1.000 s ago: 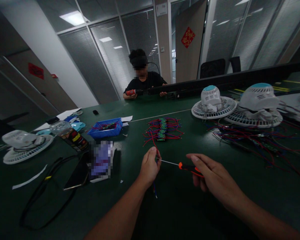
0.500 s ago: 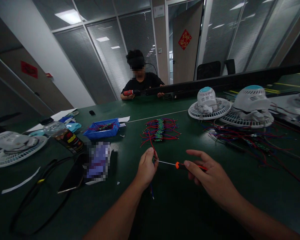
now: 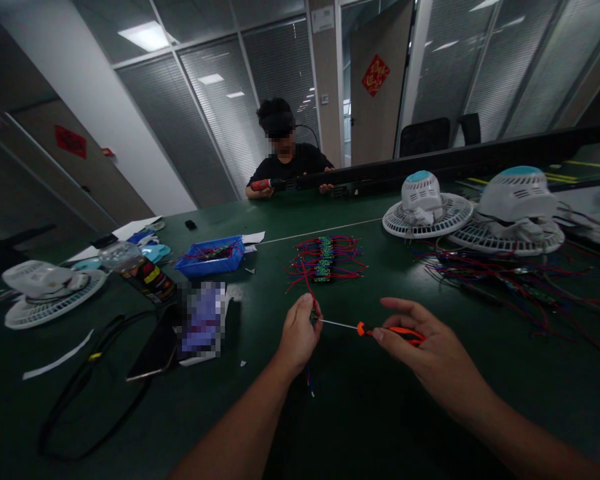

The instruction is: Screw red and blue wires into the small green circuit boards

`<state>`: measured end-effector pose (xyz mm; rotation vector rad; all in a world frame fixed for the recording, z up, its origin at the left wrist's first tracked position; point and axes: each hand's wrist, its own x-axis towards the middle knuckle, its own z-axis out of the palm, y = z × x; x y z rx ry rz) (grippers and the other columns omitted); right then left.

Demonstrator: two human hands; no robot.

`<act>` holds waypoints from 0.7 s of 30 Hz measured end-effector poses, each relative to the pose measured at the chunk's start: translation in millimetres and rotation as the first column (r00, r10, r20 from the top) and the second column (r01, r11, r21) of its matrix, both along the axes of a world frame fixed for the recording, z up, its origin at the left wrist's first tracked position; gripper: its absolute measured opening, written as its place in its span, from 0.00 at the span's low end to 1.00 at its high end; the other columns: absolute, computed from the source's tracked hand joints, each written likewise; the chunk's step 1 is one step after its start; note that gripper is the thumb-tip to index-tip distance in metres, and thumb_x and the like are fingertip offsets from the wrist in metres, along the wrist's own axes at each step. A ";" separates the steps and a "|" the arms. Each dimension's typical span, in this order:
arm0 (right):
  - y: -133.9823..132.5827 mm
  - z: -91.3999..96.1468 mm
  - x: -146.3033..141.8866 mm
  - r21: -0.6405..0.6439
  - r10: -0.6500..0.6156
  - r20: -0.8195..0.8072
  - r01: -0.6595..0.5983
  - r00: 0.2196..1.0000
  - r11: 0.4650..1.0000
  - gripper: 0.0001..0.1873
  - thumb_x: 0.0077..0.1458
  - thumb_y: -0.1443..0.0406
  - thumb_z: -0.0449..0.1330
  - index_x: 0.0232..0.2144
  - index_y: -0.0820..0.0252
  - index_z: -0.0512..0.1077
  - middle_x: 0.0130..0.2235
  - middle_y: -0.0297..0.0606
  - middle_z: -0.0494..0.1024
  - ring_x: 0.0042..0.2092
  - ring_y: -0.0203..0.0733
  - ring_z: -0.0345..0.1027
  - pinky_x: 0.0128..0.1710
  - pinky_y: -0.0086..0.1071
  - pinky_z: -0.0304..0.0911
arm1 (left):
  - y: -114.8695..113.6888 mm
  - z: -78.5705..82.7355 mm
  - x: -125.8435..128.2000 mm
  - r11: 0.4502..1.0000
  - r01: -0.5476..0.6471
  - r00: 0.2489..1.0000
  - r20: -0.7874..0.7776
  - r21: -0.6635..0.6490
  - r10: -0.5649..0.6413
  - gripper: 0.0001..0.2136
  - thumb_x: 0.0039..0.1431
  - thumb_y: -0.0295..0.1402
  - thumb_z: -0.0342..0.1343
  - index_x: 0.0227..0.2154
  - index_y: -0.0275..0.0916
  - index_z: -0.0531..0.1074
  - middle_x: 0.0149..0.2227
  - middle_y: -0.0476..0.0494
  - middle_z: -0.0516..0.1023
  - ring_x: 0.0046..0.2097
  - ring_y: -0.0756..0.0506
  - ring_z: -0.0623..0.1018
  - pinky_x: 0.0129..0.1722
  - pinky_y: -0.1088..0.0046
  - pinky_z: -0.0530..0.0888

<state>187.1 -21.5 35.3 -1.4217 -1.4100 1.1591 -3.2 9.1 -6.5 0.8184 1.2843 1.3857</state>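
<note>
My left hand (image 3: 299,335) is closed around a small part with red and blue wires that trail out above and below the fist. My right hand (image 3: 433,353) grips an orange-handled screwdriver (image 3: 380,330); its thin shaft points left and its tip meets the part in my left hand. Just beyond my hands lies a bundle of red and blue wires with green circuit boards (image 3: 325,259) on the green table (image 3: 360,413).
Two white fan assemblies (image 3: 423,203) (image 3: 517,210) with loose wires sit at the right. A blue tray (image 3: 211,257), a bottle (image 3: 140,270), a phone (image 3: 153,350), a black cable (image 3: 87,393) and another fan grille (image 3: 50,293) lie left. A person in black sits across the table.
My right hand's fingers shifted along the screwdriver handle, as if turning it. The left hand and the part stayed where they were; the view swayed slightly.
</note>
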 end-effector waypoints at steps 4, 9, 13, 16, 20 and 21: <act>-0.2 -0.8 1.6 -0.047 0.047 0.009 -0.046 0.999 0.998 0.32 0.48 0.51 0.60 0.52 0.62 0.64 0.32 0.37 0.76 0.26 0.38 0.67 0.25 0.32 0.61 | -0.7 1.3 1.0 0.999 0.040 0.999 0.004 0.007 -0.040 0.17 0.54 0.49 0.52 0.23 0.39 0.65 0.17 0.55 0.61 0.17 0.54 0.59 0.16 0.79 0.57; 4.9 -7.0 5.4 -0.170 0.113 0.065 -0.100 0.992 0.980 0.31 0.57 0.47 0.47 0.54 0.59 0.63 0.18 0.29 0.71 0.19 0.37 0.62 0.19 0.30 0.55 | -1.0 2.5 1.9 0.999 0.046 0.999 0.007 0.009 -0.046 0.17 0.53 0.49 0.52 0.25 0.39 0.64 0.18 0.56 0.61 0.17 0.55 0.59 0.16 0.80 0.56; 6.5 -7.4 4.9 -0.128 0.114 0.080 -0.103 0.990 0.986 0.29 0.55 0.49 0.51 0.53 0.59 0.64 0.18 0.28 0.69 0.20 0.37 0.63 0.19 0.30 0.56 | 0.1 1.9 1.4 0.998 0.057 0.998 0.014 0.015 -0.057 0.18 0.52 0.51 0.52 0.24 0.39 0.64 0.18 0.56 0.62 0.17 0.56 0.59 0.16 0.81 0.56; 5.4 -4.4 2.4 -0.101 0.071 0.067 -0.064 0.995 0.993 0.31 0.52 0.49 0.54 0.53 0.61 0.64 0.20 0.29 0.70 0.20 0.36 0.63 0.20 0.31 0.57 | 0.7 1.2 1.2 0.998 0.061 0.998 0.019 0.020 -0.061 0.19 0.51 0.51 0.53 0.24 0.38 0.64 0.18 0.56 0.61 0.17 0.56 0.59 0.16 0.81 0.56; 3.9 -1.3 -0.1 -0.100 0.029 0.038 -0.025 0.999 0.995 0.33 0.48 0.49 0.58 0.52 0.61 0.63 0.22 0.29 0.72 0.20 0.36 0.62 0.21 0.32 0.58 | 0.6 0.5 1.7 0.998 0.064 0.998 0.021 0.022 -0.064 0.19 0.51 0.52 0.53 0.24 0.38 0.64 0.18 0.56 0.61 0.17 0.56 0.59 0.16 0.81 0.56; 3.7 -1.1 -0.3 -0.096 0.025 0.022 -0.023 0.999 0.995 0.34 0.48 0.49 0.59 0.52 0.61 0.62 0.22 0.30 0.72 0.21 0.37 0.63 0.21 0.32 0.59 | 0.5 0.3 1.8 0.998 0.063 0.998 0.022 0.022 -0.064 0.19 0.51 0.52 0.53 0.24 0.38 0.64 0.18 0.56 0.61 0.17 0.56 0.59 0.16 0.81 0.56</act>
